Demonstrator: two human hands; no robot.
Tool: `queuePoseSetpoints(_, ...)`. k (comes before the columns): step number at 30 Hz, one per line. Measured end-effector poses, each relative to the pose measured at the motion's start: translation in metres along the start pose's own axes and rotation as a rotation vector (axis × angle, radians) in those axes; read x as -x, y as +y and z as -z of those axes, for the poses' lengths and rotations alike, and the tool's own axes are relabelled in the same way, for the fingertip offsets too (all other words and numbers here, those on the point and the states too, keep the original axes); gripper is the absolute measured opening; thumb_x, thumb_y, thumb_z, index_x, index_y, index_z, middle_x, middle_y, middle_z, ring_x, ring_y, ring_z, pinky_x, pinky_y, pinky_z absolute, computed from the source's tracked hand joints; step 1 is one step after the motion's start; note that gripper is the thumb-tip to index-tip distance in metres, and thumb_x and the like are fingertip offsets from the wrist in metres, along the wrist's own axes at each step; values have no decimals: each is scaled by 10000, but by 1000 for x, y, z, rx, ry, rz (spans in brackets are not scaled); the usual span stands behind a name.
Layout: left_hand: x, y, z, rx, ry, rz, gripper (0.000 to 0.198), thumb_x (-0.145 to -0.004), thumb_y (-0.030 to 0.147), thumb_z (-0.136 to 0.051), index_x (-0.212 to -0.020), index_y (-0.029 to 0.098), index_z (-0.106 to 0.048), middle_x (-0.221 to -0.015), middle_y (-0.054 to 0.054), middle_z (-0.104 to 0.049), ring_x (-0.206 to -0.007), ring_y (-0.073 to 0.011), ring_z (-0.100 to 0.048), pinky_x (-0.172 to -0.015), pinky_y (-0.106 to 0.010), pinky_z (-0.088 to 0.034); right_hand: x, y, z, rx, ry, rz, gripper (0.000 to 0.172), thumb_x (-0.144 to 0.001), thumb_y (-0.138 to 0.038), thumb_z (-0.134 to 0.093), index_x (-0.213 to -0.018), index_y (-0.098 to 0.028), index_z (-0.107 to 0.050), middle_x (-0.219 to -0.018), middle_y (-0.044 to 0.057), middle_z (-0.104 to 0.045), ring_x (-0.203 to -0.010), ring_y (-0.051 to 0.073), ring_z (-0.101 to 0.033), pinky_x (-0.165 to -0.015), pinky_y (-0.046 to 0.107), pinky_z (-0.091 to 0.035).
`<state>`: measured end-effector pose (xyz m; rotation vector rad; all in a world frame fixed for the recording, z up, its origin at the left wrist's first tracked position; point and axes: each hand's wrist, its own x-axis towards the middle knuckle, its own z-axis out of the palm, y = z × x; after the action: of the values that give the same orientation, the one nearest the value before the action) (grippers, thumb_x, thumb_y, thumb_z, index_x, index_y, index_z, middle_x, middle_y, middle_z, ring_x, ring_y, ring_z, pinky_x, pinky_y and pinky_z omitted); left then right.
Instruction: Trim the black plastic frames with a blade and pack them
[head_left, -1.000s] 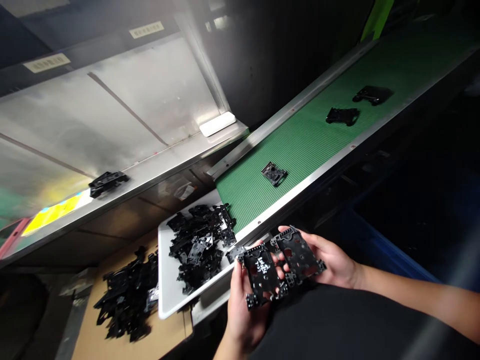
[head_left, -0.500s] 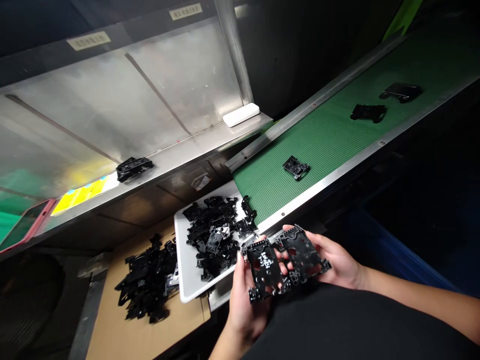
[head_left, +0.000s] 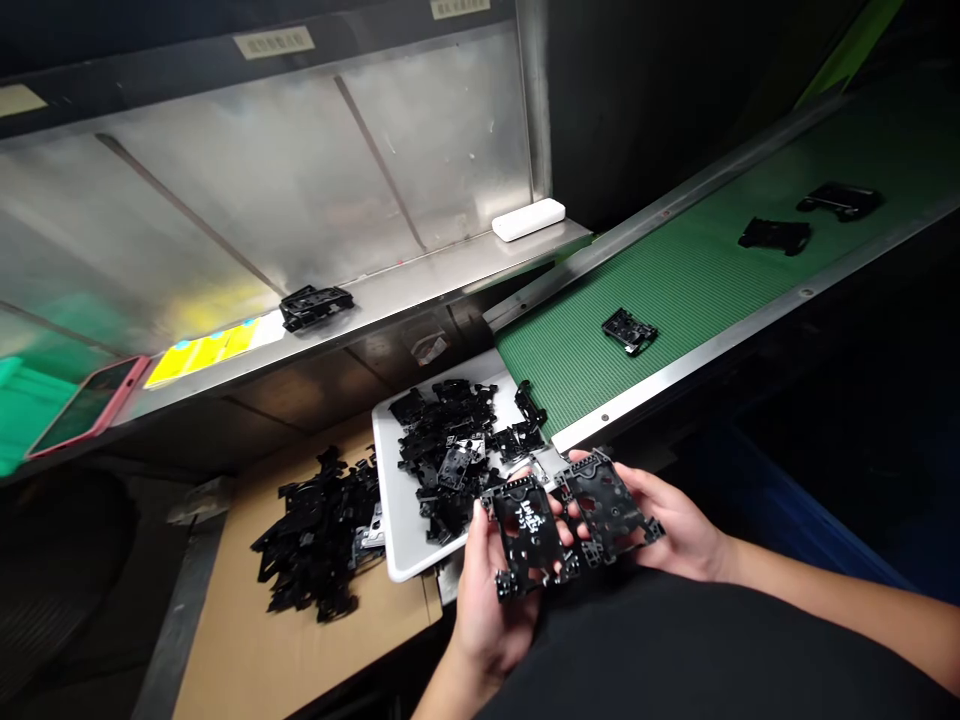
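My left hand (head_left: pixel 487 605) grips a flat black plastic frame (head_left: pixel 529 535) with white marks on it. Right beside it, my right hand (head_left: pixel 679 530) holds a second black plastic frame (head_left: pixel 609 508); the two frames touch edge to edge. Both hands hover just below the end of a green conveyor belt (head_left: pixel 697 280). A white tray (head_left: pixel 397 520) to the left of my hands carries a heap of black parts (head_left: pixel 457 455).
Three black parts ride the belt, the nearest part (head_left: pixel 628 330) mid-belt, another part (head_left: pixel 774 236) and a far part (head_left: pixel 838 200) further up. A pile of black parts (head_left: pixel 319 540) lies on cardboard. On the steel shelf sit one black part (head_left: pixel 315 305), a white block (head_left: pixel 529 219) and a pink phone (head_left: pixel 82 405).
The view has swung to the left, so everything sits further right in the picture. My hands keep the two frames together much as before.
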<state>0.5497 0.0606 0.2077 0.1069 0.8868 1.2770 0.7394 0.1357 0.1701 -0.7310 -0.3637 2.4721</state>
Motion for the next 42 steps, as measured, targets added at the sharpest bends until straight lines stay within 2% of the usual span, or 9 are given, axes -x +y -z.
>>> queuePoseSetpoints(2,3,3,6,4,-2,-16,489,-997,488,-455,-1398,228,-555,-1097,-85,-748,-936,-220,-730,-770,-293,-573,-2,4,-6,11,20,-7,526,-1054,-383,-415,-1563,-258,-364,-1060,114,-796,-856,211,-792,-654,255,-597)
queuePoseSetpoints(6,10,11,17,10,-12,-4,523,-992,515,-454,-1425,233,-529,-1124,-87,-745,-906,-217,-738,-747,-286,-573,-7,13,-16,16,29,-15,542,-1045,-388,-428,-1566,-255,-362,-1059,105,-797,-861,213,-788,-691,274,-605)
queuePoseSetpoints(10,17,19,29,23,-24,-5,540,-985,543,-454,-1418,234,-542,-1117,-81,-749,-906,-223,-742,-752,-289,-575,-13,23,-24,28,21,-25,534,-1032,-392,-456,-1539,-230,-410,-1030,107,-794,-847,204,-782,-661,250,-590)
queuePoseSetpoints(16,22,24,52,52,29,-24,542,-963,556,-485,-1373,214,-581,-1081,-104,-755,-894,-239,-744,-772,-320,-589,-23,39,-31,33,-3,-28,488,-1028,-396,-464,-1497,-265,-472,-1011,95,-792,-829,215,-777,-595,250,-561)
queuePoseSetpoints(20,27,27,65,70,12,-23,558,-966,568,-468,-1379,208,-576,-1064,-114,-754,-876,-242,-742,-755,-328,-592,-28,48,-38,57,19,-39,401,-1019,-394,-481,-1328,-201,-647,-969,100,-797,-829,213,-774,-720,284,-603)
queuePoseSetpoints(23,32,29,73,71,-19,-36,548,-974,562,-454,-1402,236,-556,-1077,-101,-750,-869,-232,-738,-730,-323,-591,-29,55,-43,75,26,-35,355,-994,-388,-529,-1245,-201,-697,-973,89,-798,-824,203,-770,-783,299,-612)
queuePoseSetpoints(27,39,32,82,78,-20,-48,538,-979,553,-450,-1424,261,-534,-1104,-100,-744,-881,-234,-733,-722,-330,-590,-29,64,-50,76,18,-20,412,-985,-383,-546,-1371,-255,-614,-968,76,-798,-829,216,-772,-741,313,-615)
queuePoseSetpoints(33,50,36,96,87,-43,-53,545,-973,525,-482,-1456,272,-493,-1125,-111,-734,-904,-249,-732,-741,-353,-595,-30,81,-55,48,16,-23,504,-994,-384,-540,-1485,-281,-486,-1000,77,-788,-827,202,-772,-840,340,-606)
queuePoseSetpoints(42,67,38,114,46,-14,-67,569,-956,529,-511,-1465,276,-478,-1087,-104,-739,-883,-244,-729,-716,-346,-607,-30,109,-65,41,32,-27,544,-970,-404,-568,-1489,-269,-480,-971,78,-792,-790,202,-768,-787,322,-601)
